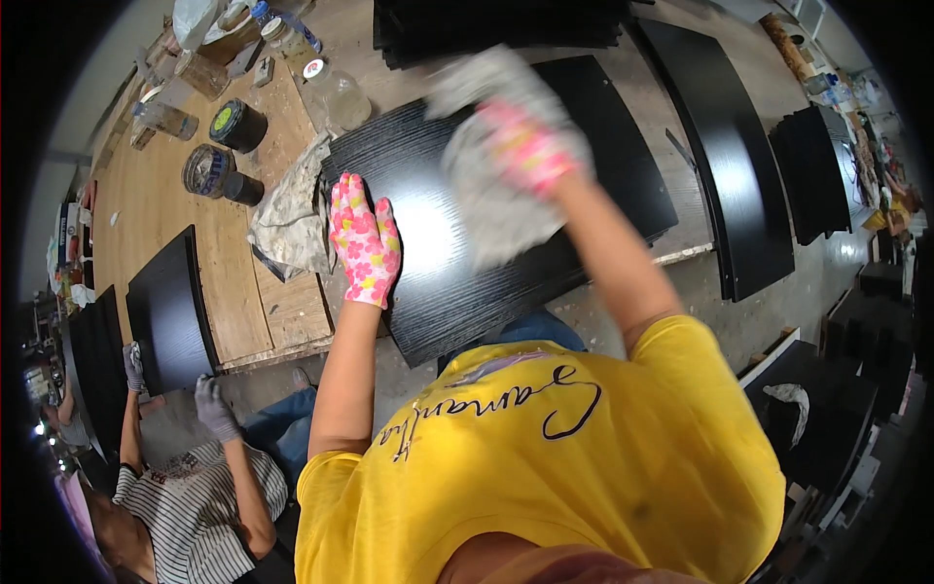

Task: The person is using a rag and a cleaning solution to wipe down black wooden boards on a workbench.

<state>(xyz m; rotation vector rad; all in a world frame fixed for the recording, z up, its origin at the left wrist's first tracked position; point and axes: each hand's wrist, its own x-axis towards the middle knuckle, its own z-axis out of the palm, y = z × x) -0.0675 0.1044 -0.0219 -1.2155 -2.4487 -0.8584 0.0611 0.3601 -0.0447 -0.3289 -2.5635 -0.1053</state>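
Note:
A black wood-grain panel (438,292) lies in front of me on the workbench. My left hand (363,243), in a pink floral glove, rests flat near the panel's left edge with its fingers stretched out. My right hand (525,151), gloved alike, is closed over a grey cloth (501,219) on the panel's upper middle. Motion smears the hand and the cloth. Just left of my left hand, a crumpled stained rag (292,214) lies against the panel's edge.
Glass jars (336,92) and dark open cans (238,125) stand on the plywood tabletop (146,214) at left. Black panels (720,156) lie at right, with a stack (496,29) at the back. At lower left, a co-worker (195,496) in grey gloves handles another panel (170,311).

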